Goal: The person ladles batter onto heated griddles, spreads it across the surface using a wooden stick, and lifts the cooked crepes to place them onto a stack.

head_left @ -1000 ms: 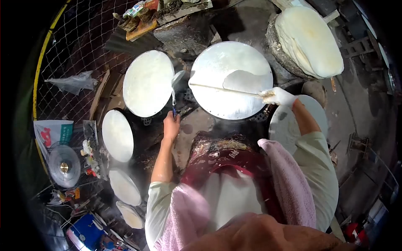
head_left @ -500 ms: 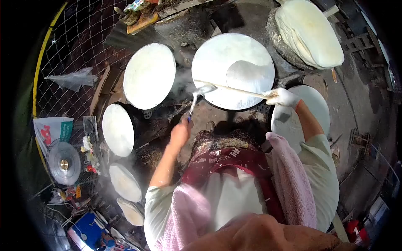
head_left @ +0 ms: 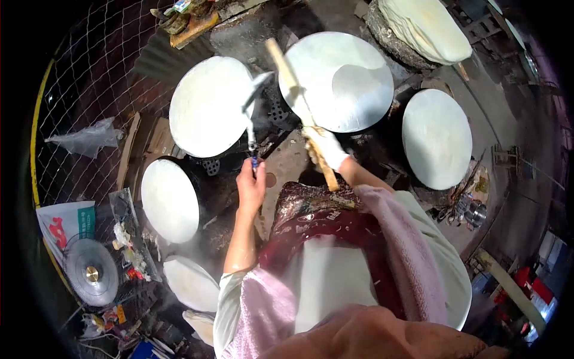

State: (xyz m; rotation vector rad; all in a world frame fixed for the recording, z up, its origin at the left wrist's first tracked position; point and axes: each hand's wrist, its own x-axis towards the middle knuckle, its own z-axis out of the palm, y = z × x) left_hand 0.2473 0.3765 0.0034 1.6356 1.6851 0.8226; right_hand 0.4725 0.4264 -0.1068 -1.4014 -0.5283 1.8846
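Observation:
My left hand (head_left: pixel 252 185) is closed on the blue handle of a scraper (head_left: pixel 250 128). The scraper's blade reaches over the right edge of the left round griddle (head_left: pixel 210 106), which carries a pale, thin layer; whether it touches is unclear. My right hand (head_left: pixel 324 146), in a white glove, grips a long flat wooden stick (head_left: pixel 290 76). That stick slants up and left, its upper part beside the left edge of the central round griddle (head_left: pixel 338 81). A rounded grey patch shows on the central griddle's right side.
More pale-topped round griddles stand at the right (head_left: pixel 437 139) and lower left (head_left: pixel 170 200). A thick stack of pale flat sheets (head_left: pixel 426 30) sits at upper right. A fan (head_left: pixel 91 273) and wire netting (head_left: pixel 113 66) line the left side. Steam drifts around the griddles.
My right hand has swung left, turning the stick from nearly level to steeply slanted. My left hand has moved the scraper left, from the central griddle's edge to the left griddle. The view has shifted.

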